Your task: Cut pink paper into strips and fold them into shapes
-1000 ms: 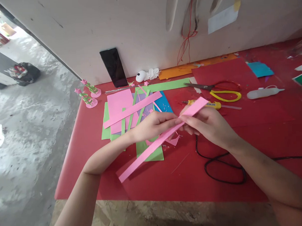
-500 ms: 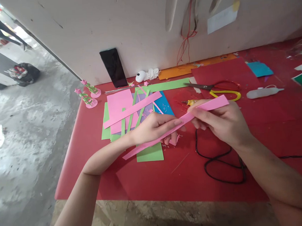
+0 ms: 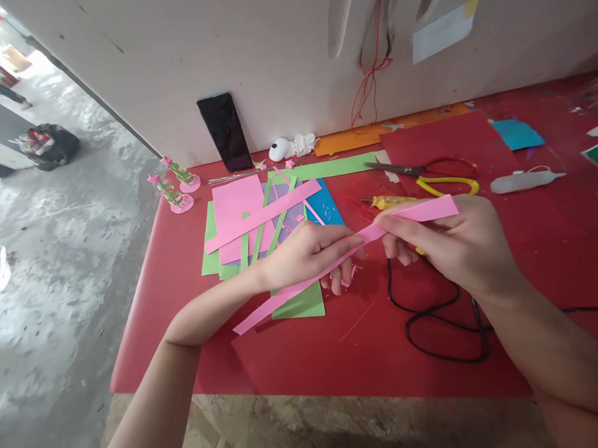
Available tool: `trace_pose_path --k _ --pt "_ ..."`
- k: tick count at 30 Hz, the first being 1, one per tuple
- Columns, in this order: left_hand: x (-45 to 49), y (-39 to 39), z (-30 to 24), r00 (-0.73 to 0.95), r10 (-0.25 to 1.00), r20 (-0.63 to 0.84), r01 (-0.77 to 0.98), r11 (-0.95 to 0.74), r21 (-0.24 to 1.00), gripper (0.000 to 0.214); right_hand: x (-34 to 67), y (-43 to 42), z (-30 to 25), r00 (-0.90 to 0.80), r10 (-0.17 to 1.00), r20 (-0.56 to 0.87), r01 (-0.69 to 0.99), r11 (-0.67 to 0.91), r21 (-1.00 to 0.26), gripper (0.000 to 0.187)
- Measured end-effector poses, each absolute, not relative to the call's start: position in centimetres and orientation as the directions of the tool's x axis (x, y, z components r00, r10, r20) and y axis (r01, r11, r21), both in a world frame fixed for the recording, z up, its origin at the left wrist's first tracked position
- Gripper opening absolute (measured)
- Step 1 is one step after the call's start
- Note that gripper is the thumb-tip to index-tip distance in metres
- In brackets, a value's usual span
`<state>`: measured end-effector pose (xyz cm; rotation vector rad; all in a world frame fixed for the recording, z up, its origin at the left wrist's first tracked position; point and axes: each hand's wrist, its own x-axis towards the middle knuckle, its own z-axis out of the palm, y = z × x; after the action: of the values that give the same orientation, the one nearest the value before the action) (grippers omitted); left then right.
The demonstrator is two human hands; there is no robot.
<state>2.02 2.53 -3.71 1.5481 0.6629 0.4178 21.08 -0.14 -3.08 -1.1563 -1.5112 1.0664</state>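
A long pink paper strip (image 3: 292,293) runs from lower left to upper right above the red table (image 3: 334,354). My left hand (image 3: 307,250) pinches the strip near its middle with closed fingers. My right hand (image 3: 458,243) grips the strip's upper end, fingers closed around it. Under my hands lies a pile of pink, green, purple and blue paper sheets (image 3: 239,220) with more strips on top.
Scissors with yellow and red handles (image 3: 426,175), a yellow cutter (image 3: 387,201) and a white glue bottle (image 3: 525,181) lie behind my right hand. A black cable (image 3: 432,324) loops near the front. A black phone (image 3: 224,131) leans on the wall. Two small paper flowers (image 3: 176,186) stand at the left corner.
My right hand has moved right and slightly up, pulling the strip through my left fingers. The strip's upper end now sticks out farther and the lower end has shifted.
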Motion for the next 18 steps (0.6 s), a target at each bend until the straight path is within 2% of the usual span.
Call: trace_pose_path --k 2,11,15,18 --pt "2.1 2.5 -3.8 0.768 0.626 -0.135 0.144 0.037 0.989 0.039 21.3 -0.2 -3.1 -0.121 0.978 0.17 0.147 0.187 -0.971 0.024" --pt "2.3 2.5 -3.5 0.742 0.639 -0.201 0.179 0.1 0.979 0.038 21.7 -0.1 -2.8 -0.085 0.983 0.163 0.154 0.175 -0.972 0.028" --pt "2.1 2.5 -3.6 0.738 0.644 -0.203 0.182 0.1 0.978 0.037 22.1 0.0 -2.7 0.039 0.969 0.246 0.128 0.239 -0.963 0.026" --pt "2.1 2.5 -3.7 0.735 0.653 -0.186 0.176 0.081 0.981 0.033 22.2 0.1 -2.6 0.063 0.967 0.247 0.101 0.24 -0.965 0.027"
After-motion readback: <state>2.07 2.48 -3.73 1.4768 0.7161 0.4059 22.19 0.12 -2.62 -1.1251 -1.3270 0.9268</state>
